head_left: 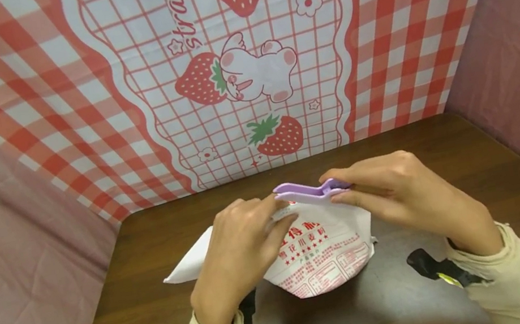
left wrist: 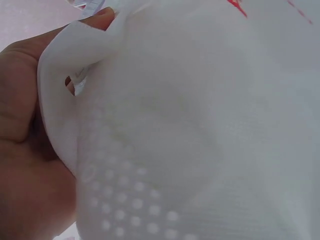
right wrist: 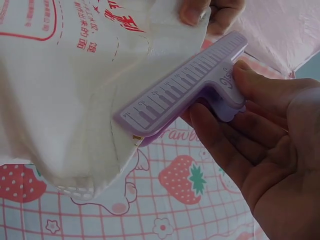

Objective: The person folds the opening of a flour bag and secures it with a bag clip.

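Note:
A white flour bag [head_left: 327, 254] with red printing is held up over the table in the head view. My left hand [head_left: 242, 239] pinches its gathered top edge between fingers and thumb. In the left wrist view the bag's white sheet [left wrist: 200, 110] fills most of the picture and hides part of that hand. A purple bag clip [head_left: 306, 193] lies along the top edge, its two arms slightly apart. My right hand [head_left: 399, 193] pinches the clip's handle end between thumb and fingers. The right wrist view shows the clip's marked arm [right wrist: 175, 90] across the bag's edge.
Below the hands is a brown wooden table [head_left: 162, 316] with a grey area in the middle. A strawberry-patterned cloth [head_left: 254, 128] hangs behind it. Pink curtains [head_left: 496, 59] stand at both sides. Black straps [head_left: 427, 266] sit at the wrists.

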`<state>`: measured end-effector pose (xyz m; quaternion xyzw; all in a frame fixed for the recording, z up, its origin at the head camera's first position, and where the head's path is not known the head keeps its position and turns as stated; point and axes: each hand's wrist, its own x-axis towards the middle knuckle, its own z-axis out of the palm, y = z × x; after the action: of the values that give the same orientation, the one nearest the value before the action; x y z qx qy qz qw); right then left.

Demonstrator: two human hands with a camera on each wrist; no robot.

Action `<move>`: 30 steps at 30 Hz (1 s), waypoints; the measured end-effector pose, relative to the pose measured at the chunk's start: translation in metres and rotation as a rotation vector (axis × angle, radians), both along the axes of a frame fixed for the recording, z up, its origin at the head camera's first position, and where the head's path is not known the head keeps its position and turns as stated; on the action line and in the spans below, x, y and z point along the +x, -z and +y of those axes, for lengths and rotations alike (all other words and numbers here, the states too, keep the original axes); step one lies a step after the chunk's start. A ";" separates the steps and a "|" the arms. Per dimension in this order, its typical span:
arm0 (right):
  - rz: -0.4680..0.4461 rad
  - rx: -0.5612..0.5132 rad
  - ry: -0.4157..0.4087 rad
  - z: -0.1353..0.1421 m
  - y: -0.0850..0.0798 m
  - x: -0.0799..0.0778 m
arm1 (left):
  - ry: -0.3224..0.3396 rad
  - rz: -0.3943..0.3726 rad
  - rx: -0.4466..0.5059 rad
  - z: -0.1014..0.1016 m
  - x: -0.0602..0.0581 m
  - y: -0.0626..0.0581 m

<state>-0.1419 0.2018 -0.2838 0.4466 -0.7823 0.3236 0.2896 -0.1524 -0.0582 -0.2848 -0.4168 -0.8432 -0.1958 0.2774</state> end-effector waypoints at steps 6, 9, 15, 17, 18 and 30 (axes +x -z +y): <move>-0.051 0.032 0.036 0.000 0.000 -0.001 | -0.008 0.029 0.055 -0.001 0.000 0.000; -0.068 0.045 0.047 -0.002 0.000 -0.002 | -0.025 0.014 0.058 -0.003 0.001 0.000; -0.067 0.048 0.040 -0.007 0.001 -0.006 | -0.108 -0.070 0.010 -0.011 0.007 -0.004; -0.066 0.047 0.032 -0.009 0.001 -0.006 | -0.135 -0.095 -0.004 -0.015 0.010 -0.006; -0.067 0.046 0.030 -0.009 0.001 -0.006 | -0.143 -0.105 -0.009 -0.017 0.011 -0.007; -0.053 0.078 0.047 -0.006 0.001 0.001 | -0.073 -0.065 -0.007 -0.021 0.009 -0.009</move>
<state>-0.1412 0.1959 -0.2852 0.4304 -0.8119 0.2978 0.2586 -0.1435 -0.0796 -0.2761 -0.3802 -0.8671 -0.1960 0.2553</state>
